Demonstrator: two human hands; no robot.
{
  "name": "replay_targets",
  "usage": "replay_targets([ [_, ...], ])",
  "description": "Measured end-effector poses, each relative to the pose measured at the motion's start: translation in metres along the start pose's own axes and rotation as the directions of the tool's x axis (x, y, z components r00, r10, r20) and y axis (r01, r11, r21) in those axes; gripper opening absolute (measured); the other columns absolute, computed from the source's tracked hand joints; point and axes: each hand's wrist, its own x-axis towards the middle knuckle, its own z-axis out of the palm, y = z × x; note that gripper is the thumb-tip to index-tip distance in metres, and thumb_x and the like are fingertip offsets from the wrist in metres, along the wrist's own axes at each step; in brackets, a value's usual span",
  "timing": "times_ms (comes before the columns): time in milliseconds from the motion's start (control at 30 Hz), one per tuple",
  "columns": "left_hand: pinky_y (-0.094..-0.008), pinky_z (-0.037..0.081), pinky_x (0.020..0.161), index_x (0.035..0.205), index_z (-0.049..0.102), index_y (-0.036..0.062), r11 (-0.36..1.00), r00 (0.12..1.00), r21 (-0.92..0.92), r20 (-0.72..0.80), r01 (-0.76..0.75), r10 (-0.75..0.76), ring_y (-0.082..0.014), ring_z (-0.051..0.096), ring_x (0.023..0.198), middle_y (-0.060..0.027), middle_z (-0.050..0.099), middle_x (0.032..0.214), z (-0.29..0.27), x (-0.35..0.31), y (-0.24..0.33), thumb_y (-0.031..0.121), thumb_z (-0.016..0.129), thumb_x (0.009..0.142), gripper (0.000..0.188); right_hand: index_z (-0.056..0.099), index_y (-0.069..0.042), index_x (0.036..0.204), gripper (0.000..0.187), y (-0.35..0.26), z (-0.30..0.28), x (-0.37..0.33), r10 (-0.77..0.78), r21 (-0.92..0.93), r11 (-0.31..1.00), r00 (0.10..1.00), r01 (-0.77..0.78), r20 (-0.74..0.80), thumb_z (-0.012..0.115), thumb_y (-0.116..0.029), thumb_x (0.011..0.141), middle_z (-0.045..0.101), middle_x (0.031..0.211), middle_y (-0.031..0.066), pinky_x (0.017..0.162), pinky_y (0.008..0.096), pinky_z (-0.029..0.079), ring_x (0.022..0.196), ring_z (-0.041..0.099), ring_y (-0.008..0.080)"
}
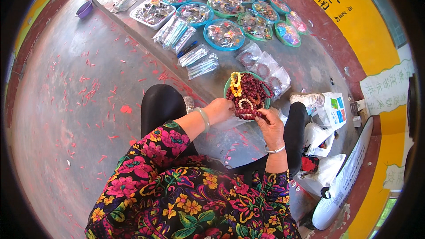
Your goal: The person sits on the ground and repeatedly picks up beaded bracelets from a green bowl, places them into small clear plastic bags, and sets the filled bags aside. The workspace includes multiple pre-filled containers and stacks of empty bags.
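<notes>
A green basin (268,103) heaped with bead bracelets stands in front of me, between my knees. Most of the beads are dark red; a yellow bead bracelet (236,84) and a cream one (246,103) lie on top. At the basin's near right side, my right hand (271,129) pinches a dark red bead bracelet (248,116) between thumb and fingers. My left hand (219,111) is closed at the basin's near left edge, its fingertips partly hidden. Beneath it hangs a clear plastic bag (231,124), which it seems to grip.
Bagged bracelets (271,71) lie just beyond the basin. Farther off are bundles of packaged pens (202,65), a white tray (152,23) and several blue and green baskets (224,48) of small goods. Plastic bags (325,168) sit at right; a purple basin (84,9) stands far left.
</notes>
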Motion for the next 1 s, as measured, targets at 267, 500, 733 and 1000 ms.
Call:
replay_targets([
  [267,-0.0396,0.048,0.063,0.09,0.064,0.008,0.992,0.982,-0.03,0.142,-0.121,0.124,-0.0316,0.06,0.066,-0.0164,0.06,0.07,-0.01,-0.001,0.007,0.016,0.053,0.078,0.018,0.059,-0.002,0.094,0.022,0.0,0.003,-0.001,-0.112,-0.248,0.959,0.986,0.139,0.119,0.062,-0.005,0.072,0.059,0.086,0.0118,0.068,0.0311,0.046,0.079,0.058,0.0264],
  [500,-0.0401,0.047,0.063,0.089,0.064,0.0084,0.962,0.959,-0.074,0.085,-0.264,0.269,-0.0344,0.059,0.068,-0.016,0.061,0.072,0.0,0.0,0.003,0.018,0.053,0.08,0.018,0.058,-0.003,0.094,0.023,0.007,0.015,-0.003,-0.129,-0.388,0.894,0.959,0.222,0.252,0.06,-0.004,0.071,0.06,0.088,0.0125,0.07,0.0311,0.046,0.082,0.058,0.0282],
  [733,-0.0376,0.047,0.065,0.092,0.064,0.008,0.968,0.975,-0.188,0.119,-0.165,0.189,-0.0329,0.06,0.07,-0.0163,0.062,0.077,-0.002,0.002,0.003,0.019,0.053,0.081,0.019,0.057,-0.002,0.098,0.025,0.01,0.026,-0.001,-0.197,-0.406,0.87,0.953,0.279,0.232,0.058,-0.002,0.073,0.061,0.088,0.0131,0.071,0.0298,0.047,0.08,0.059,0.0257],
  [1000,-0.0295,0.048,0.057,0.096,0.063,0.0011,0.861,0.974,-0.495,0.227,0.119,-0.005,-0.0163,0.059,0.062,-0.01,0.064,0.076,-0.026,0.001,0.011,0.018,0.053,0.085,0.022,0.051,-0.006,0.113,0.041,0.051,0.002,-0.004,0.209,0.284,0.933,0.976,-0.22,0.068,0.06,0.003,0.074,0.056,0.106,0.0025,0.075,0.0253,0.046,0.097,0.054,0.0136],
])
